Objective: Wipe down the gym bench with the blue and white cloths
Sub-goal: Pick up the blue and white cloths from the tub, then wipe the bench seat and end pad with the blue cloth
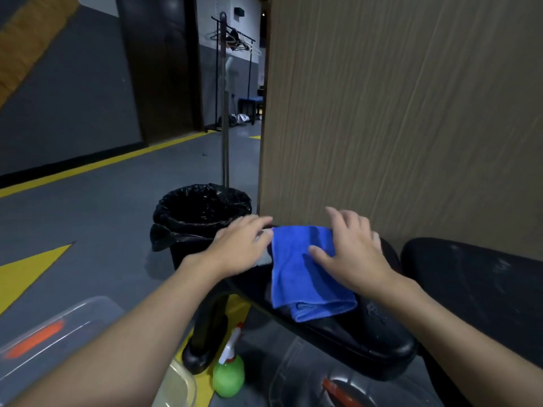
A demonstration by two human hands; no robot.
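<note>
Flat, released right hand (354,254) and left hand (242,248) on folded blue microfibre cloth (305,277); risk: slipping off padded black table (382,342) edge.

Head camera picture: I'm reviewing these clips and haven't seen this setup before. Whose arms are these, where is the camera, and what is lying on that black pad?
There is no machine here. A person wears a wide-angle camera on the head, so you look forward and down along their own bare arms. There is only this one view.

The black padded surface is the gym bench, with a second pad to the right. A folded blue cloth lies on it. The right hand rests flat on the cloth, fingers spread. The left hand lies open at the cloth's left edge; something pale shows beneath it, too hidden to name. Neither hand grips anything.

Behind the bench stands a bin with a black liner. On the floor below are a green spray bottle and clear plastic containers.
</note>
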